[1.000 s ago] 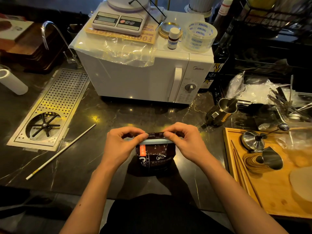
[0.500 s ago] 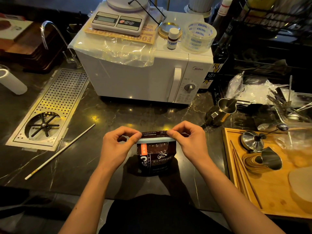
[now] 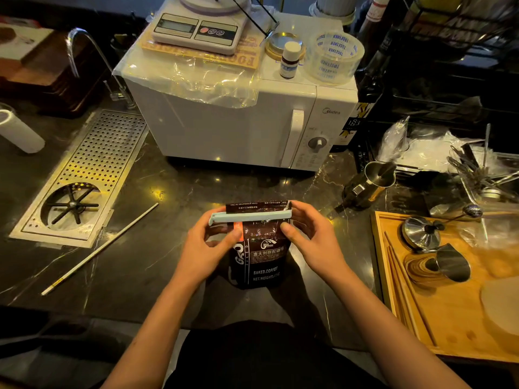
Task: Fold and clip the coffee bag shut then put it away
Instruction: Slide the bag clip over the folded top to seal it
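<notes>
Step in hand: clipping, likely near done. Coffee bag (image 3: pixel 261 259) upright on counter (image 3: pixel 168 248), near front edge, before microwave (image 3: pixel 224 127). Top folded over, pale-blue clip (image 3: pixel 250 217) across fold. Left grip (image 3: pixel 205 248) curls round bag's upper left. Right grip (image 3: pixel 314 240) pinches bag's top right corner at clip's end. Clip latched? Cannot tell. Next, probably: check clip shut, lift, stow. Count: one bag, one clip, two grips.

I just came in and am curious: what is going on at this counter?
A person is closing a coffee bag that stands upright on the dark counter in front of the microwave. Its top is folded and a light blue clip lies across the fold. The left hand and right hand hold the bag's sides near the clip. It is not yet put away.
</notes>
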The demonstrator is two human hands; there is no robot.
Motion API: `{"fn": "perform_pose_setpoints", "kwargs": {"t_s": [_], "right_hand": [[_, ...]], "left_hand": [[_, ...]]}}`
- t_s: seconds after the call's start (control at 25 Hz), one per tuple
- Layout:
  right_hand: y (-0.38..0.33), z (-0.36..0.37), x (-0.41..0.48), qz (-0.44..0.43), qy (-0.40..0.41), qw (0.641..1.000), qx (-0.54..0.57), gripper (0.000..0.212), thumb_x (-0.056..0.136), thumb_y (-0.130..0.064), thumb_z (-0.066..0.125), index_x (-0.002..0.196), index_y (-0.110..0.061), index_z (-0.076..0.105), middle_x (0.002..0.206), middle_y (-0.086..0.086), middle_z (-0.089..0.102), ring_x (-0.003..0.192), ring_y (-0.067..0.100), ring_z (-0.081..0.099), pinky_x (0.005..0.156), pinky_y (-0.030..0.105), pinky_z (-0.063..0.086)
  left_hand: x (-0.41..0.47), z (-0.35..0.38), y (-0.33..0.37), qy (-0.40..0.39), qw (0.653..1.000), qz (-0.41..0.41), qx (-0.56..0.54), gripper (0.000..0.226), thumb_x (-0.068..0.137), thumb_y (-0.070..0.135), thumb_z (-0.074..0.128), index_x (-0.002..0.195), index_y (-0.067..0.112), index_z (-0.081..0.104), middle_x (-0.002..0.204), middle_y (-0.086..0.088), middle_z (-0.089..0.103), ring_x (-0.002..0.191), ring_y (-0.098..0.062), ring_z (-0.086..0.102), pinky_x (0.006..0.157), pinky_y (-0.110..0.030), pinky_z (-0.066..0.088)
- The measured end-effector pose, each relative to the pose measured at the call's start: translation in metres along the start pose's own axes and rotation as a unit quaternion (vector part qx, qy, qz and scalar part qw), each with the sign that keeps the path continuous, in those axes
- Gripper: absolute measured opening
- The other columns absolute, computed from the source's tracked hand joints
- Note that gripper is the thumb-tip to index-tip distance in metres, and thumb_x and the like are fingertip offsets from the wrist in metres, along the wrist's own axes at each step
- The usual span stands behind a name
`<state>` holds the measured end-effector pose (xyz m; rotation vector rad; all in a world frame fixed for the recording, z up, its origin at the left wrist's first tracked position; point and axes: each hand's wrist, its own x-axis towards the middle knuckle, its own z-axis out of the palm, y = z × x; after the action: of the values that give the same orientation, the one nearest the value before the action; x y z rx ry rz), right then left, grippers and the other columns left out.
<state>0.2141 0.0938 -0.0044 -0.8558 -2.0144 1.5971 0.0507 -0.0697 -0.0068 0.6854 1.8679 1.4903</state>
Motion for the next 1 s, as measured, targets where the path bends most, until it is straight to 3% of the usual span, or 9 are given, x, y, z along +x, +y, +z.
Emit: {"fn": "perform_pose_setpoints", "kwargs": {"t_s": [0.08, 0.2, 0.36, 0.4, 0.52, 0.6, 0.68, 0.84, 1.0], "right_hand": [[0.006, 0.002, -0.001, 0.009, -0.018, 0.999, -0.027, 0.037, 0.091, -0.016, 0.068, 0.128, -0.016, 0.060, 0.123, -0.002, 0.068, 0.118, 0.013, 0.062, 0.102, 0.038, 0.050], [0.011, 0.005, -0.004, 0.038, -0.030, 0.999, 0.006, 0.033, 0.092, -0.022, 0.066, 0.125, -0.025, 0.061, 0.120, -0.009, 0.069, 0.112, 0.002, 0.064, 0.092, 0.023, 0.053], [0.016, 0.007, -0.007, 0.048, -0.030, 0.998, 0.020, 0.032, 0.091, -0.034, 0.065, 0.121, -0.041, 0.059, 0.120, -0.012, 0.069, 0.115, 0.004, 0.062, 0.090, 0.020, 0.053], [0.018, 0.007, -0.008, 0.051, -0.031, 0.998, 0.024, 0.034, 0.090, -0.036, 0.067, 0.123, -0.041, 0.059, 0.121, -0.013, 0.068, 0.117, 0.005, 0.062, 0.091, 0.022, 0.053], [0.023, 0.008, -0.012, 0.055, -0.049, 0.997, 0.029, 0.055, 0.080, -0.043, 0.075, 0.131, -0.041, 0.053, 0.127, -0.014, 0.065, 0.121, 0.006, 0.060, 0.096, 0.029, 0.053], [0.026, 0.009, -0.013, 0.055, -0.058, 0.997, 0.020, 0.064, 0.077, -0.043, 0.078, 0.134, -0.043, 0.049, 0.130, -0.015, 0.062, 0.122, 0.006, 0.058, 0.098, 0.032, 0.052], [0.027, 0.008, -0.014, 0.059, -0.058, 0.996, 0.017, 0.067, 0.076, -0.043, 0.079, 0.135, -0.042, 0.048, 0.131, -0.015, 0.062, 0.123, 0.007, 0.058, 0.100, 0.037, 0.051], [0.031, 0.010, -0.011, 0.060, -0.039, 0.997, 0.021, 0.062, 0.078, -0.029, 0.081, 0.133, -0.035, 0.052, 0.125, -0.014, 0.065, 0.119, 0.005, 0.061, 0.098, 0.036, 0.053], [0.031, 0.017, -0.008, 0.061, -0.001, 0.998, 0.022, 0.054, 0.081, -0.024, 0.079, 0.121, -0.047, 0.052, 0.114, -0.024, 0.068, 0.111, -0.005, 0.062, 0.086, 0.014, 0.051]], "left_hand": [[-0.003, 0.004, -0.005, -0.015, 0.999, -0.026, 0.014, 0.048, 0.070, 0.050, 0.080, 0.112, 0.047, 0.057, 0.107, 0.023, 0.069, 0.099, 0.015, 0.061, 0.074, -0.008, 0.048], [-0.006, 0.007, -0.007, -0.017, 0.999, -0.038, 0.010, 0.047, 0.066, 0.046, 0.079, 0.108, 0.047, 0.057, 0.102, 0.033, 0.069, 0.098, 0.018, 0.061, 0.073, -0.006, 0.049], [-0.007, 0.007, -0.009, -0.015, 0.999, -0.046, 0.008, 0.055, 0.063, 0.046, 0.079, 0.114, 0.042, 0.058, 0.115, 0.016, 0.067, 0.102, 0.012, 0.062, 0.078, -0.009, 0.048], [-0.008, 0.006, -0.010, -0.021, 0.999, -0.047, 0.012, 0.062, 0.062, 0.046, 0.080, 0.119, 0.039, 0.057, 0.119, 0.014, 0.065, 0.105, 0.008, 0.062, 0.083, -0.013, 0.049], [-0.011, 0.005, -0.014, -0.037, 0.997, -0.062, 0.015, 0.081, 0.060, 0.040, 0.083, 0.133, 0.023, 0.052, 0.129, 0.003, 0.062, 0.120, -0.015, 0.059, 0.100, -0.043, 0.050], [-0.011, 0.005, -0.015, -0.041, 0.997, -0.060, 0.015, 0.083, 0.061, 0.038, 0.083, 0.135, 0.021, 0.050, 0.131, 0.001, 0.061, 0.123, -0.019, 0.057, 0.102, -0.049, 0.048], [-0.011, 0.006, -0.016, -0.035, 0.998, -0.052, 0.007, 0.074, 0.067, 0.039, 0.080, 0.134, 0.025, 0.052, 0.130, 0.005, 0.062, 0.121, -0.015, 0.058, 0.101, -0.044, 0.050], [-0.009, 0.008, -0.016, -0.021, 0.999, -0.046, 0.013, 0.051, 0.071, 0.044, 0.075, 0.118, 0.045, 0.055, 0.118, 0.017, 0.065, 0.108, 0.009, 0.061, 0.087, -0.015, 0.051], [-0.005, 0.017, -0.019, 0.029, 0.998, -0.055, 0.002, 0.063, 0.067, 0.050, 0.073, 0.124, 0.032, 0.055, 0.124, 0.008, 0.064, 0.113, -0.004, 0.061, 0.091, -0.023, 0.052]]}}
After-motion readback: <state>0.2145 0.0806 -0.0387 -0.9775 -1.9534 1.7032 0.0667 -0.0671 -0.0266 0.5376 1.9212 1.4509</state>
